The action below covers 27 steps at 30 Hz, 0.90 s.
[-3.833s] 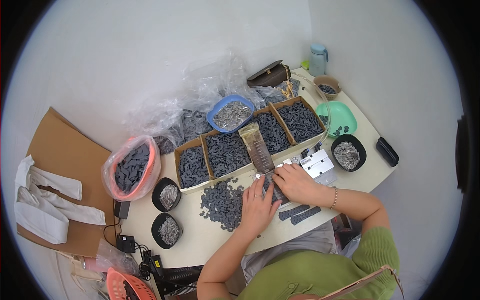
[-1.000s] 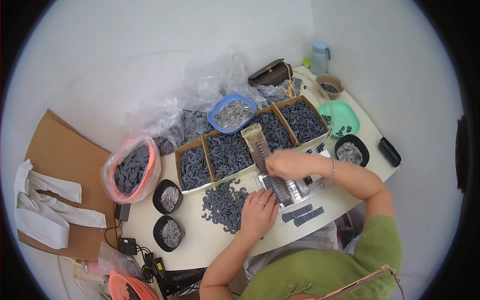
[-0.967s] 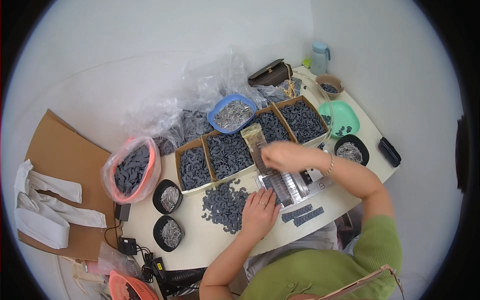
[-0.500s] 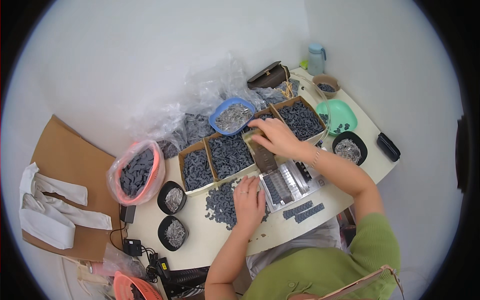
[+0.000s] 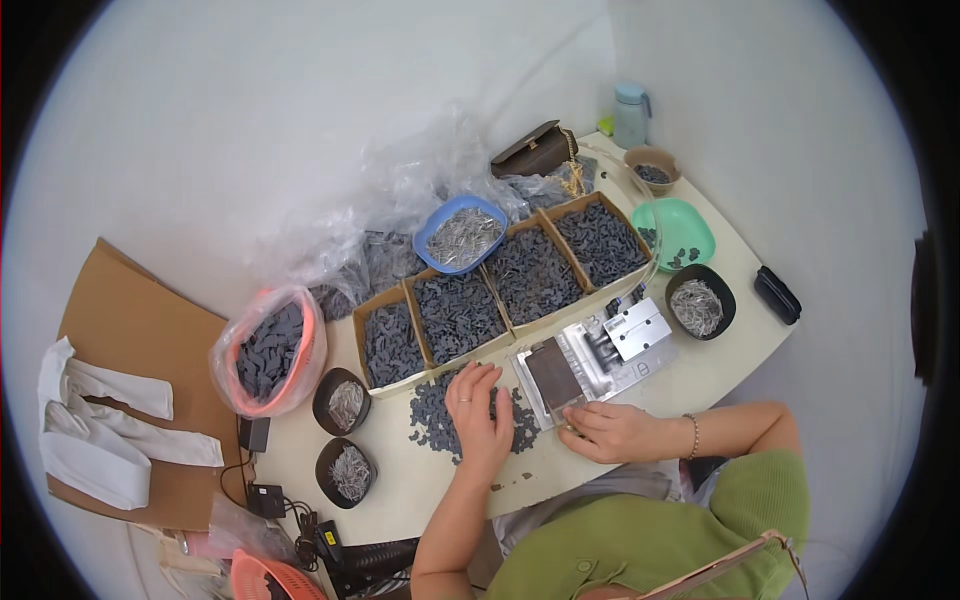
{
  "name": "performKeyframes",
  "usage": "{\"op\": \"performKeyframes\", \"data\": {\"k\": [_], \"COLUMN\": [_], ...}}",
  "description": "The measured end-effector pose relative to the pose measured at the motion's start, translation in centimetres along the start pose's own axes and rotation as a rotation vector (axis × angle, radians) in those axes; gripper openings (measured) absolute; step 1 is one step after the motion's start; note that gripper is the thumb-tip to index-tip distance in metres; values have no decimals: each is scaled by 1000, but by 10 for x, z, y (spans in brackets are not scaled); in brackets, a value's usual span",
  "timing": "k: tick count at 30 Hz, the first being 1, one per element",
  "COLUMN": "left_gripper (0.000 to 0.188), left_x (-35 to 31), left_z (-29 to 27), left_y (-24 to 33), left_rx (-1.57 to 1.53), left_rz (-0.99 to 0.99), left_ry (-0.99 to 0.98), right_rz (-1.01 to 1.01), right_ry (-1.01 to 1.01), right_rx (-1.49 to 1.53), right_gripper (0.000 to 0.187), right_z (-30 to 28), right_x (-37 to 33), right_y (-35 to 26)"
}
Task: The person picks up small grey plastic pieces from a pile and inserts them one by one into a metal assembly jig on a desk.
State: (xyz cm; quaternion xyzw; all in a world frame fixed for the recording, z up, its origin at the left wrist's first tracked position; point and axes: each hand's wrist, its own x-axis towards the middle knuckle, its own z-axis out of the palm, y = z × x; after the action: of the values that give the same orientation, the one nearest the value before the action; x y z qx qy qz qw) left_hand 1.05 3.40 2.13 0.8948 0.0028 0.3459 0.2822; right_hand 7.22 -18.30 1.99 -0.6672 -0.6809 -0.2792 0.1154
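Note:
A metal fixture [image 5: 602, 364] with a silver block [image 5: 638, 330] lies on the table ahead of me. On its left part rests a dark brown plate [image 5: 552, 372] with a pale, see-through near end. My right hand [image 5: 618, 432] pinches that near end between thumb and fingers. Left of the fixture, my left hand [image 5: 482, 418] hovers over or touches a loose pile of small dark grey parts [image 5: 432, 415]. Its fingers are bent and a little apart, with nothing visible in them.
Behind the fixture stands a divided cardboard box [image 5: 512, 330] of grey parts, with a blue tray [image 5: 462, 264] of metal pins on its rim. Black bowls of pins [image 5: 342, 402] flank the work area. A green dish [image 5: 708, 236] stands far right, a pink basket [image 5: 316, 352] left.
My right hand has come down and nearer from the box, and the brown plate it held raised now lies on the fixture. My left hand has shifted slightly left.

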Motion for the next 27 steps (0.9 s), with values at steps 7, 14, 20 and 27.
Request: {"op": "performKeyframes", "data": {"k": [7,14,20,27], "left_gripper": [22,10,20,10], "left_x": [2,-4,-15,4], "left_z": [1,7,25,26], "left_y": [4,11,32,40], "left_rx": [19,-66,374,429], "left_rz": [29,176,403,294], "left_ry": [24,-238,-377,-664], "right_rz": [-25,375,692,768], "right_ry": [36,229,160,13], "right_rx": [45,227,568,404], "right_gripper": [23,29,51,20], "right_z": [3,10,49,33], "right_x": [-4,35,80,36], "right_y": [8,83,127,191]}}
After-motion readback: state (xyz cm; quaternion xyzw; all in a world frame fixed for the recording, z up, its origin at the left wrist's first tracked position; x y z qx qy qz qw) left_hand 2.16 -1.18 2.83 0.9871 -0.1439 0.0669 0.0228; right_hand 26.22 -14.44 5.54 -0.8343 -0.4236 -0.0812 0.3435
